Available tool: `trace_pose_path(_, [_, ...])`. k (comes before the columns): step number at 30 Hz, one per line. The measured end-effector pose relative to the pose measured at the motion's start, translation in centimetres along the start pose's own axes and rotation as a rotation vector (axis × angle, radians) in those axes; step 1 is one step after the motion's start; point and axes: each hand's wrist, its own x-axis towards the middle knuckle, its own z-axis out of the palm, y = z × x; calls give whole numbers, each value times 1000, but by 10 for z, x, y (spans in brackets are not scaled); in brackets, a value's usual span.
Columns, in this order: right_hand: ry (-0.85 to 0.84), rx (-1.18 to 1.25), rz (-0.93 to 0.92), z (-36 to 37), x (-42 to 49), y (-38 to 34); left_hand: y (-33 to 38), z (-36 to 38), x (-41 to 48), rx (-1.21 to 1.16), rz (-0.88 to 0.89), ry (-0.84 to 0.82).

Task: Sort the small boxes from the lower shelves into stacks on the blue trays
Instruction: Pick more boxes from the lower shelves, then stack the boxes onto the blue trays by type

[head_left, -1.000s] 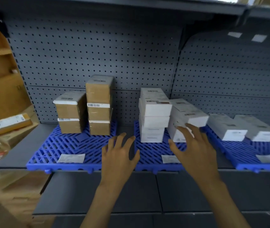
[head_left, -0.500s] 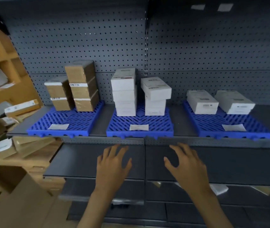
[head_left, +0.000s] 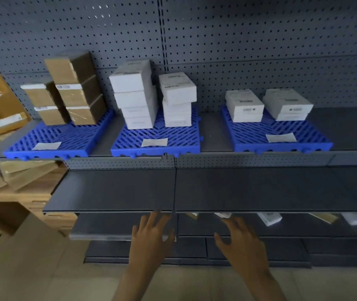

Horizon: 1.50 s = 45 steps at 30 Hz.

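Left hand (head_left: 151, 237) and right hand (head_left: 241, 243) are held out, fingers spread, nothing gripped. Labels (head_left: 246, 109) on the white boxes (head_left: 132, 83) can't be read, too blurry.

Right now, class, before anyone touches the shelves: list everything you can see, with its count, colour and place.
shelves: several, grey, tiered below the pegboard
pegboard: one, grey, at the back
blue trays: three, blue, side by side on the upper shelf
brown boxes: five, brown, left tray, stacks of two and three
white boxes: eleven, white, seven on the middle tray, four on the right
paper labels: three, white, one at each tray's front
loose boxes: a few, white and brown, lower shelf, mostly hidden
cardboard boxes: several, brown, far left
left hand: one, open and empty, before the lower shelves
right hand: one, open and empty, beside the left
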Motion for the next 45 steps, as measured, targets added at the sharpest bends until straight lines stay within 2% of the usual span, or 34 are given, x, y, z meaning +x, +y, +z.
trace_pose_path(10, [-132,14,28,108,20,31,-14,132,-13,-14,29,-40])
trace_pose_path(21, [-211,-15,18,339,97,126,-51,354,21,-63,-7,-148])
trace_pose_path(25, [-135,-38,-13,413,131,161,-59,431,38,-54,11,-68])
trace_pose_path(34, [225,-165,-58,552,160,224,-66,560,107,8,102,74])
trace_pose_path(38, [381,-167,-71,572,161,231,-58,582,147,37,118,103])
trace_pose_path(42, [419,-180,-86,578,162,234,-53,598,173,-2,113,56])
trace_pose_path(45, [435,-156,-88,577,167,236,-55,601,176,-27,61,100])
